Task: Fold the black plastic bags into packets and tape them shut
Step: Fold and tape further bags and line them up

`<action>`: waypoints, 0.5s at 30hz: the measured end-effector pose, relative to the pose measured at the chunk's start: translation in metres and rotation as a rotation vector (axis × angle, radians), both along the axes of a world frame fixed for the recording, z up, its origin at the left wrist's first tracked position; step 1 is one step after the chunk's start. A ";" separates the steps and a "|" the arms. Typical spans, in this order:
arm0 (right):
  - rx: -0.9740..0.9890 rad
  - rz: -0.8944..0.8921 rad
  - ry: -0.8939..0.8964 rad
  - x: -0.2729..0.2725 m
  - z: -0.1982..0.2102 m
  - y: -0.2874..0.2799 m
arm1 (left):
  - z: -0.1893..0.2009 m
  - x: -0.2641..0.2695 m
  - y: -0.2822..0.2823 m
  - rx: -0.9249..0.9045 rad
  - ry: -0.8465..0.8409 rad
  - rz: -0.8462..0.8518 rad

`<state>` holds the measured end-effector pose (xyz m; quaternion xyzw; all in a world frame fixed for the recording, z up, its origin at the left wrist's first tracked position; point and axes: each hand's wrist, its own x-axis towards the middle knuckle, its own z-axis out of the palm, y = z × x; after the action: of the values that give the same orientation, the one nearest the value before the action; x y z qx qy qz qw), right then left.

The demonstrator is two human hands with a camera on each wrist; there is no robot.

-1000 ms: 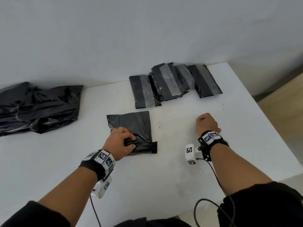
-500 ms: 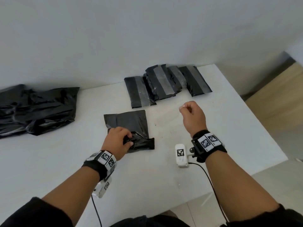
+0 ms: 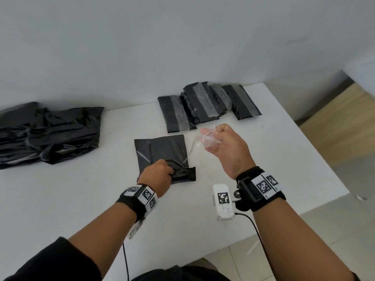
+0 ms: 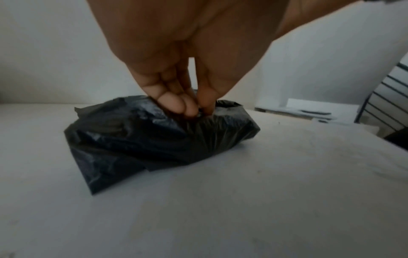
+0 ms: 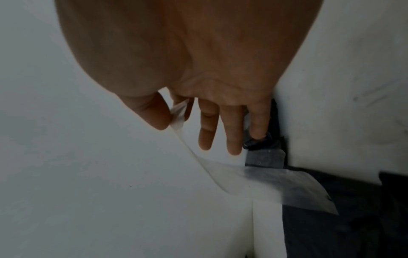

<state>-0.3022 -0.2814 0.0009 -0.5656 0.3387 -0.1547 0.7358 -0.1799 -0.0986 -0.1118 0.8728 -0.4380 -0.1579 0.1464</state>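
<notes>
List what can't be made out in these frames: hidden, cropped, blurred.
- Clear tape strip: its lower end fades against the bag in the head view; the right wrist view is too blurred to show whether it sticks there.
- Left hand: fingertips buried in the bag's folded end.
- Unfolded bag pile: cut off by the left edge, count unclear.
- Taped packets: overlapping, some partly hidden.

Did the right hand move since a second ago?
Yes. The right hand rose off the table and moved left and farther away, toward the taped packets, pinching clear tape.
</notes>
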 end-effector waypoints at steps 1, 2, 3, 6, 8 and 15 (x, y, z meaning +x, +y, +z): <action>0.064 0.014 -0.010 0.001 0.000 0.004 | 0.003 0.004 0.002 -0.020 0.057 0.042; 0.134 0.026 -0.033 0.002 0.000 0.008 | 0.005 0.008 0.004 -0.059 0.147 0.111; 0.199 0.047 -0.066 0.002 0.000 0.013 | 0.007 0.013 0.006 -0.111 0.281 0.209; 0.325 0.103 -0.129 0.005 -0.005 0.027 | 0.015 0.025 0.012 -0.315 0.850 0.522; 0.379 0.119 -0.142 0.008 -0.010 0.037 | 0.020 0.032 0.014 -0.342 1.051 0.555; 0.490 0.043 -0.121 0.017 -0.024 0.059 | 0.014 0.040 0.025 -0.403 1.243 0.523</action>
<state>-0.2856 -0.2226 -0.0235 -0.3674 0.3093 -0.0857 0.8730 -0.1396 -0.0738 -0.0975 0.6534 -0.0694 -0.5030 0.5615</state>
